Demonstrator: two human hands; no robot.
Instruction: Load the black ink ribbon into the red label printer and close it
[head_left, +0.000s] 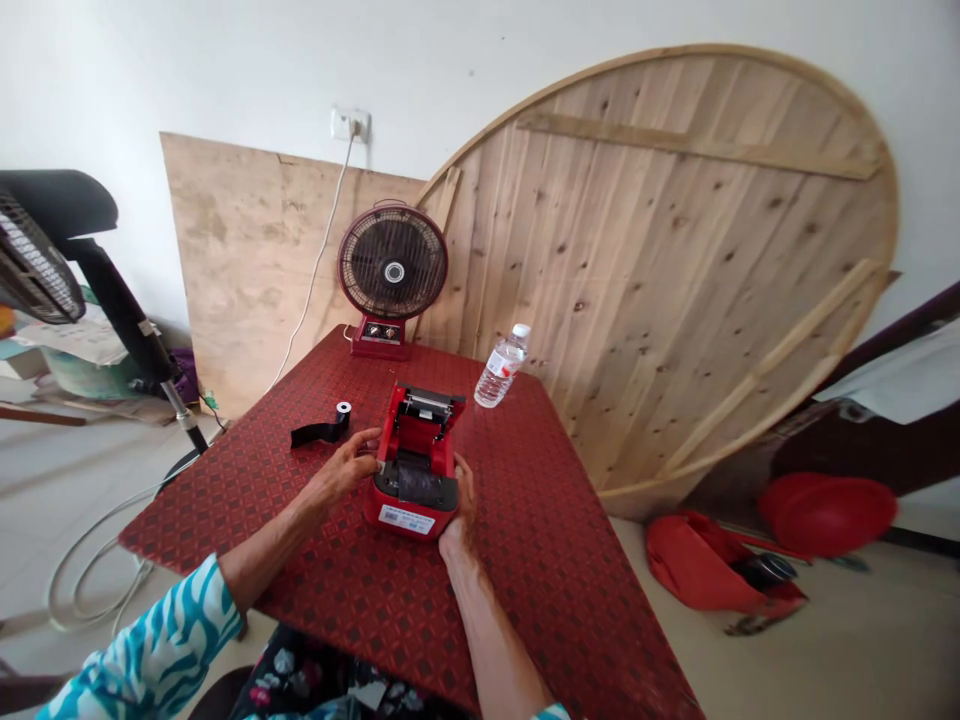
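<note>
A red label printer (411, 527) stands on the patterned red table (517, 600) with its lid raised. Black ribbon (420, 486) lies across the open front of the printer. The fingers of my left hand (352, 462) press against the printer's left side. On the other side, my right hand (461, 510) wraps around the printer's right wall, its fingers partly hidden behind it. To the left of the printer lies a small roll of black ribbon (321, 433) with a white core, its end trailing out over the table.
A water bottle (501, 370) stands near the table's back right edge. At the far corner is a red fan (394, 270). A large round wooden board (660, 250) leans on the wall. A pedestal fan (135, 320) is at left; a red bag (697, 570) lies on the floor.
</note>
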